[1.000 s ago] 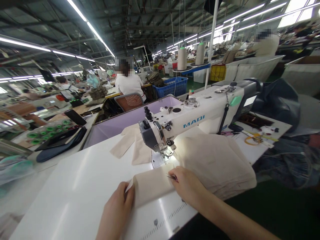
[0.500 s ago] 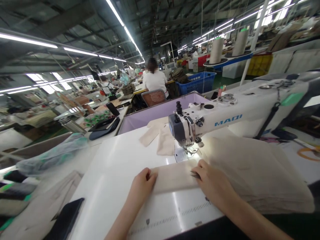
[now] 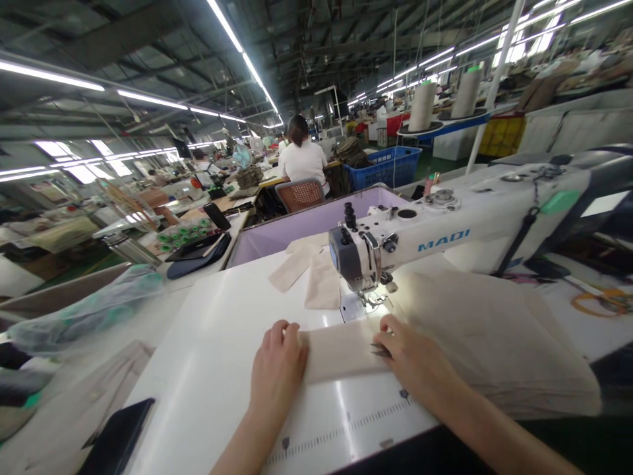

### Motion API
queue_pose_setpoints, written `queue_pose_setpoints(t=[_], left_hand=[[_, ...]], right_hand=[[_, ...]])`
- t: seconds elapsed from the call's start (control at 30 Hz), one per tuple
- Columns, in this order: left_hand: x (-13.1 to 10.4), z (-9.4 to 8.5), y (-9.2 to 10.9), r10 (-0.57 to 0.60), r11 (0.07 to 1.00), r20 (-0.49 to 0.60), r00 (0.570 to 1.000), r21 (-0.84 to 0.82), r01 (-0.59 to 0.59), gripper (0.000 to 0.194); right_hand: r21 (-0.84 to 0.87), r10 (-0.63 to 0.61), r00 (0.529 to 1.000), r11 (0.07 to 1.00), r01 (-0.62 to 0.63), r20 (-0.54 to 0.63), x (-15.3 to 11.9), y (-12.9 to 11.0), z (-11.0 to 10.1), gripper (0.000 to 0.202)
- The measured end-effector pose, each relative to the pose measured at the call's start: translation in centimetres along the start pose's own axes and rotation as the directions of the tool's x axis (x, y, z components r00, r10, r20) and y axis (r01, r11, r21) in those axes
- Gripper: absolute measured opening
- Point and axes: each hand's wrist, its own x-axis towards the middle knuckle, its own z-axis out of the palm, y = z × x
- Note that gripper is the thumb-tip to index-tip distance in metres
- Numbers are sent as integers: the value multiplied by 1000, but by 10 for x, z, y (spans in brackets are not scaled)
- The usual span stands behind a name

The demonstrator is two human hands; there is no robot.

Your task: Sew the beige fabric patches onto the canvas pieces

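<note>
A beige fabric strip [image 3: 339,353] lies flat on the white sewing table just in front of the sewing machine's needle area [image 3: 374,300]. My left hand [image 3: 279,359] is closed on the strip's left end, its fingertips curled over the upper corner. Thread snips [image 3: 380,350] are tucked in my closed right hand [image 3: 410,349], with their dark pointed blades jutting left over the fabric. That hand also rests at the strip's right end, and its thumb and forefinger are near the upper edge. More beige fabric [image 3: 484,330] spreads to the right, partly behind my right forearm.
Cut beige pieces [image 3: 322,280] lie left of the machine head [image 3: 353,254]. A purple-lined bin [image 3: 297,227] stands behind the table. A dark flat object [image 3: 119,435] lies at the lower left. Thread cones [image 3: 422,107] stand on a rack, and a co-worker [image 3: 302,155] sits ahead.
My left hand has turned and shifted slightly, now with its back up and fingers over the strip's corner. The snips' blades show a little more. The whole view has shifted slightly.
</note>
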Motion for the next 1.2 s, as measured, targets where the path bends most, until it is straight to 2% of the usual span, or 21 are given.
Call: queue_pose_setpoints(t=[0.07, 0.1, 0.13, 0.2, 0.27, 0.4, 0.53, 0.7, 0.87, 1.2], left_hand=[[2, 0, -2, 262, 965, 22, 965, 13, -263, 28], [5, 0, -4, 353, 935, 78, 932, -17, -353, 31], [9, 1, -5, 394, 919, 131, 909, -51, -391, 32], [20, 2, -3, 365, 931, 177, 914, -88, -355, 30], [31, 3, 4, 305, 951, 149, 941, -100, -293, 28], [59, 7, 33, 280, 956, 134, 951, -132, -263, 50], [92, 16, 52, 329, 935, 118, 937, -182, -305, 46], [127, 28, 48, 432, 879, 83, 898, -263, -398, 37], [138, 31, 43, 479, 852, 66, 876, -277, -445, 39], [141, 32, 43, 491, 837, 51, 870, -304, -455, 36]], right_hand=[[-37, -51, 999, 998, 51, 7, 0, 2, -1, 29], [-52, -66, 998, 996, 66, 10, 0, 2, -1, 29], [-64, -73, 997, 995, 74, 10, 0, 3, 0, 28], [-82, -80, 997, 994, 79, -9, 1, 4, 3, 27], [-98, -89, 995, 992, 84, -41, 2, 4, 6, 27], [-122, -96, 991, 989, 84, -97, 1, 3, 11, 26], [-118, -80, 994, 991, 70, -80, 1, -1, 10, 26], [-120, -56, 996, 992, 48, -70, 7, -5, 10, 26], [-135, -30, 996, 991, 19, -79, 10, -6, 12, 25], [-167, -19, 997, 986, 7, -73, 13, -8, 13, 24]])
